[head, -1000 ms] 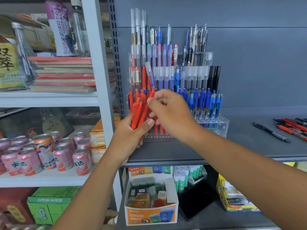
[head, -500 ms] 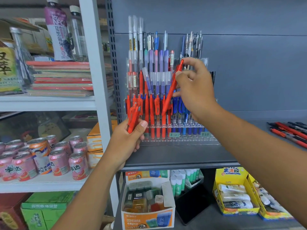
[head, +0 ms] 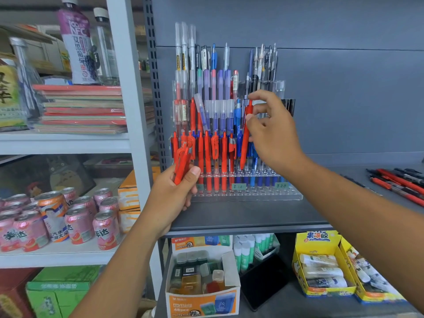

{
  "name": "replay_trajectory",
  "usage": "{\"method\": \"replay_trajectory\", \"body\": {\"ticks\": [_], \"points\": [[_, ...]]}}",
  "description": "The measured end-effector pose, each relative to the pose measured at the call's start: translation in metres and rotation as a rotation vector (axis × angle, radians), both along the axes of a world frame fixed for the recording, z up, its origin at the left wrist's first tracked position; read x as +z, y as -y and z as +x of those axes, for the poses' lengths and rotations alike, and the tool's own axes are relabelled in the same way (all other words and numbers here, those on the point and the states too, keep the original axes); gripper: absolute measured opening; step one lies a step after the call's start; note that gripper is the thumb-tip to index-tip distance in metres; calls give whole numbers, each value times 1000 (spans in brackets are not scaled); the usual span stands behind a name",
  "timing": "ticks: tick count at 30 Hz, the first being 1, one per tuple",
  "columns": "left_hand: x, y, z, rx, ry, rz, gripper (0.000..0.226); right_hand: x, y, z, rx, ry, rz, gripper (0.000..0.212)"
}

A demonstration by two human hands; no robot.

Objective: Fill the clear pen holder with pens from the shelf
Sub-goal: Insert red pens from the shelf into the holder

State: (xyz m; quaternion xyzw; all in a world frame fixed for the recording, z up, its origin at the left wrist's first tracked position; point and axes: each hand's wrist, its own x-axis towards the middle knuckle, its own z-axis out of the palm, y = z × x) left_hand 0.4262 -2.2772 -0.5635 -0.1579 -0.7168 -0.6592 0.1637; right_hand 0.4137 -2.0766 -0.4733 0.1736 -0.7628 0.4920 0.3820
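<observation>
Head camera shows the right hand (head: 275, 138) pinching one red pen (head: 245, 143) near its upper end; the thumb presses on the barrel, and the other fingers are curled loosely around and above the clip. This pen is tilted, its top leaning to the right, and its lower end is at the holes of the front row, between the red group and the blue group. I cannot tell if the tip is already inside a hole. The left hand (head: 172, 198) grips a small bundle of red pens (head: 182, 165) with the thumb across them, just in front of the left end of the holder.

The clear pen holder (head: 263, 195) stands on the gray shelf (head: 241, 216), against the back wall. It is made of transparent plastic in stepped rows, each row higher than the one in front of it. The front row has red pens on the left and blue pens on the right, all upright. Some holes at the front edge are bare, and small price labels are fixed there. The rows behind carry pens with clear caps, purple pens, and tall white and dark pens at the top.

Loose pens (head: 399, 182), red and black, lie on the same shelf well apart to the right. On the white rack to the left are pink cans (head: 78, 223) and a stack of notebooks (head: 82, 109).
</observation>
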Motion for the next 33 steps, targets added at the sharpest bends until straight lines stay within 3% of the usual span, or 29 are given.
{"method": "replay_trajectory", "body": {"ticks": [20, 33], "points": [[0, 0, 1, 9, 5, 0, 20, -13, 6, -2, -31, 58, 41, 37], [0, 1, 0, 0, -6, 5, 29, -23, 7, -2, -172, 105, 223, 33]]}}
